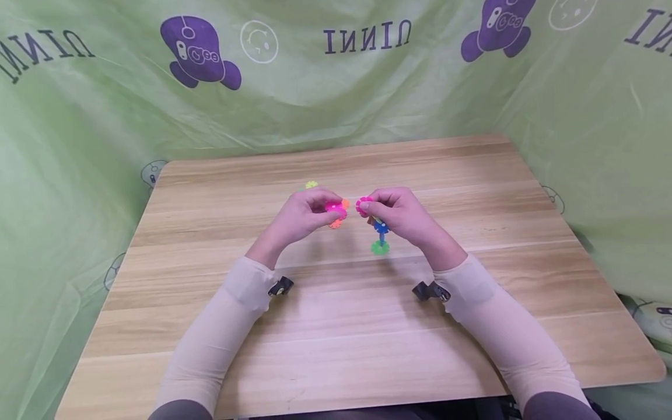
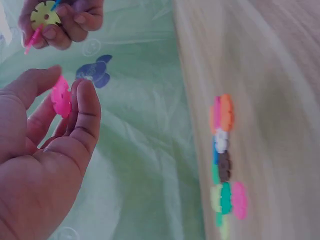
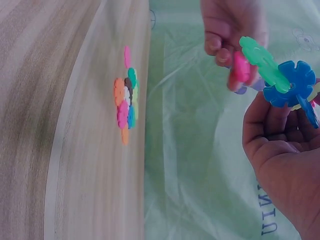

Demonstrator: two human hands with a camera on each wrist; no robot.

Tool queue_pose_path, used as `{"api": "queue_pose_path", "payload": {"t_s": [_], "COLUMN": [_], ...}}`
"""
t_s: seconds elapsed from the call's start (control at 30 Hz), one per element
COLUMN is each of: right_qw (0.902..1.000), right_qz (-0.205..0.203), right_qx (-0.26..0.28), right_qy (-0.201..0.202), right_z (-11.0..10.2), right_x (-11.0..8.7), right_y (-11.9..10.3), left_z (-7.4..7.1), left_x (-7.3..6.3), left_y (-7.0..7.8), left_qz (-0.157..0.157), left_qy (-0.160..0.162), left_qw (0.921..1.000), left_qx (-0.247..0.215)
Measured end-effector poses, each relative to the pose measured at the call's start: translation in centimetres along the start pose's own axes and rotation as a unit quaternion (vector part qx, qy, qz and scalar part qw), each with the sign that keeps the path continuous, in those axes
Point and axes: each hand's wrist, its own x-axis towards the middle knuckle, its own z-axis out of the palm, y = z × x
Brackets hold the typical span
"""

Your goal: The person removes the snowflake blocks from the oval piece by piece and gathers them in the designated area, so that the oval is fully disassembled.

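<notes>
My left hand (image 1: 304, 217) pinches a pink notched snowflake disc (image 2: 61, 97) between thumb and fingers. Facing it, my right hand (image 1: 401, 214) grips a small chain of linked snowflake discs. In that chain, a pink disc (image 1: 364, 205) points toward the left hand, and a blue disc (image 1: 381, 226) and a green disc (image 1: 380, 248) hang below. A yellow disc (image 2: 45, 16) of the same chain shows between the right fingers in the left wrist view. The two hands are apart, and the left hand's disc does not touch the chain.
Loose discs in several colours, among them a brown one (image 2: 225, 166) and an orange one (image 3: 119, 91), lie together on the wooden table (image 1: 336, 344) beyond the hands. A green printed curtain (image 1: 294, 116) encloses the table's back and sides.
</notes>
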Motion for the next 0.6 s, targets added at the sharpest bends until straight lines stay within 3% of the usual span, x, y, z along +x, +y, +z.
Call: {"api": "queue_pose_path", "payload": {"t_s": [0.13, 0.23, 0.43, 0.6], "right_qw": [1.0000, 0.9999, 0.9994, 0.9992], "right_qz": [0.006, 0.013, 0.031, 0.036], "right_qx": [-0.002, -0.005, -0.011, -0.013], "right_qy": [0.001, 0.000, -0.004, -0.011], "right_z": [0.0, 0.0, 0.0, 0.1], "right_x": [0.0, 0.0, 0.0, 0.0], "right_y": [0.0, 0.0, -0.1, -0.1], "left_z": [-0.2, -0.4, -0.8, -1.1], "left_x": [0.3, 0.6, 1.1, 1.5], "left_y": [-1.0, -1.7, -3.1, -4.3], "left_qz": [-0.050, -0.081, -0.154, -0.195], "left_qy": [-0.009, -0.007, 0.005, 0.010], "left_qw": [0.9987, 0.9964, 0.9847, 0.9775], "left_qx": [-0.005, 0.022, 0.082, 0.080]}}
